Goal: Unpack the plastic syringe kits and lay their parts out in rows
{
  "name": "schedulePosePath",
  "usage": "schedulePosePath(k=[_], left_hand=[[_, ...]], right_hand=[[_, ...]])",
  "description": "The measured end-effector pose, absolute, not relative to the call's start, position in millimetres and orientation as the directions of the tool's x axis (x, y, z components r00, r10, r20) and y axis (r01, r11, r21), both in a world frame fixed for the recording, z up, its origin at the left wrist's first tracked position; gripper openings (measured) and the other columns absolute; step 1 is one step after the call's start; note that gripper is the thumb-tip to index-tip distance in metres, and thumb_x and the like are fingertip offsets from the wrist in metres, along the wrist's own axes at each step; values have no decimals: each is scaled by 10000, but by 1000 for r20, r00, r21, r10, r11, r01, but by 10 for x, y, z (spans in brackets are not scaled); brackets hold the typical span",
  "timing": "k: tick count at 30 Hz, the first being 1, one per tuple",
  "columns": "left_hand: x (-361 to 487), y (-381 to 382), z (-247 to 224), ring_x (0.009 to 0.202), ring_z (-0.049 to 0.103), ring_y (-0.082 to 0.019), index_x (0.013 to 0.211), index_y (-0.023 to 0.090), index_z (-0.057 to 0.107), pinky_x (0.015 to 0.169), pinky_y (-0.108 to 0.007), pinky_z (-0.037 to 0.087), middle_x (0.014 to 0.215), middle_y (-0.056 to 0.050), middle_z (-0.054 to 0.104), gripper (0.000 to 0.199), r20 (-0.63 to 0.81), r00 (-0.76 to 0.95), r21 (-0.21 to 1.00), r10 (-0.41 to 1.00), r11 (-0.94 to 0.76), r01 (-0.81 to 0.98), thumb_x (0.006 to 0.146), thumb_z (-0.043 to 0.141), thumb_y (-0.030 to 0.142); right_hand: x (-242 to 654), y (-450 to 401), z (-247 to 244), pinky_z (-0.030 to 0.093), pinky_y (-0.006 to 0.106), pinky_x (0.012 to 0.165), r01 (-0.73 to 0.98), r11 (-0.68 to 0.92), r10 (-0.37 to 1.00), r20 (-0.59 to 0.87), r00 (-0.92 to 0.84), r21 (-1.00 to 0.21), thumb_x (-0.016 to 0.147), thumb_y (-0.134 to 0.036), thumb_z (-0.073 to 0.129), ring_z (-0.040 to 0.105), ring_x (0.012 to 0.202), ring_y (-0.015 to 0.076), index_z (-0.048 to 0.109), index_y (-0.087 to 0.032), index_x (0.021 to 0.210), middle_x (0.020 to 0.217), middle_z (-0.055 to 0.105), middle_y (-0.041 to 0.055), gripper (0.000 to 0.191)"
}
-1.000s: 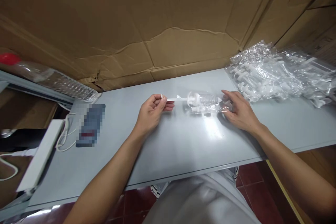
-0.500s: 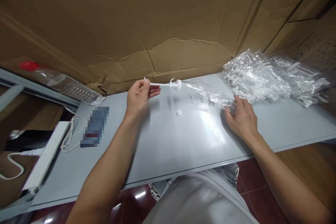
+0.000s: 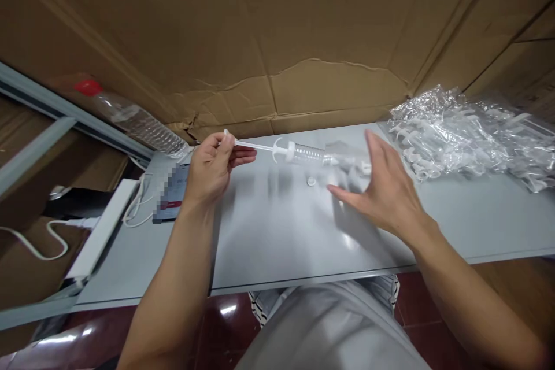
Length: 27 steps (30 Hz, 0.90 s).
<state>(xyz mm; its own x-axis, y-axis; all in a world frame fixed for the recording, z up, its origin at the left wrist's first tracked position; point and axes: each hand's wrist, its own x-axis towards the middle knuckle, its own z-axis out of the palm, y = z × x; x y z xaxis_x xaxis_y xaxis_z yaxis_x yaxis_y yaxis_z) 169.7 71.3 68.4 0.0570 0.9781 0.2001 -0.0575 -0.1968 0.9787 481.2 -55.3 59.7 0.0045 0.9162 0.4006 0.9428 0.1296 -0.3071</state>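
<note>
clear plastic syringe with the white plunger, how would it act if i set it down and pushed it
The clear plastic syringe is probably light: the left hand pinches just the end of its slim white plunger rod. The rod runs straight, so it should feel stiff. The round barrel may roll, though the curved white wings would likely check that.

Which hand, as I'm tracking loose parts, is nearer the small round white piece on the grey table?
Right: the right hand is just right of the white piece; the left hand is farther away, on its left.
</note>
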Motion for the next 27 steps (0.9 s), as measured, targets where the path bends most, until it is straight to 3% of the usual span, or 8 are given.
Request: schedulePosePath(k=[4,6,8,16,20,23,25,27], left_hand=[[1796,618,766,724,792,-179,917,191,606,702,-287,680,795,-23,784,487,222,130,975,966,-220,-33,854,810,629],[1842,618,761,722,789,-175,925,190,609,714,-293,681,807,-26,791,485,227,132,974,965,-225,-29,856,812,625],[1884,648,726,733,793,-181,921,190,606,731,-301,682,799,-31,793,493,217,132,976,967,-215,-31,841,826,624],[1918,807,518,776,801,-190,904,207,581,759,-308,680,776,-25,784,505,161,48,979,986,-153,-137,814,842,630],[1873,833,454,766,799,-180,889,203,583,746,-283,670,792,-40,796,502,122,-5,975,992,-121,-187,804,856,615],[1857,838,435,754,796,-176,882,201,584,738,-278,668,793,-45,800,512,126,-21,972,992,-128,-198,796,860,624],[1856,833,439,743,793,-174,875,202,584,726,-275,667,789,-44,800,521,131,-22,971,991,-133,-201,788,864,632],[1857,822,455,733,790,-175,869,202,586,707,-269,665,775,-39,794,527,134,-5,970,991,-133,-202,777,871,637]], right_hand=[[4442,-119,643,543,437,909,896,248,944,298,-139,-368,916,-590,661,667,1181,341,431,-201,1604,1395,673,155,824],[4403,113,587,506,362,800,900,233,967,187,-174,-369,954,-469,627,706,1016,281,591,-244,1465,1249,745,91,559],[4454,288,529,467,342,787,916,226,970,165,-179,-331,968,-420,617,707,985,264,639,-245,1404,1212,759,80,470],[4937,531,459,436,464,976,992,88,991,104,-79,-90,893,-628,714,699,1039,361,630,-120,1415,1097,754,174,733],[5189,624,509,338,635,1148,998,3,990,139,6,-67,824,-704,748,594,1283,461,481,-91,1564,1329,667,259,998],[5263,580,664,149,745,1237,993,44,997,71,-37,-105,747,-697,804,321,1540,522,304,-92,1669,1603,462,282,1211],[5183,486,807,124,712,1278,983,110,994,22,-108,-150,756,-662,803,139,1625,494,245,-110,1698,1724,301,235,1226],[4999,389,934,233,600,1295,954,212,977,27,-211,-213,814,-608,769,178,1635,428,258,-147,1702,1755,267,177,1123]])
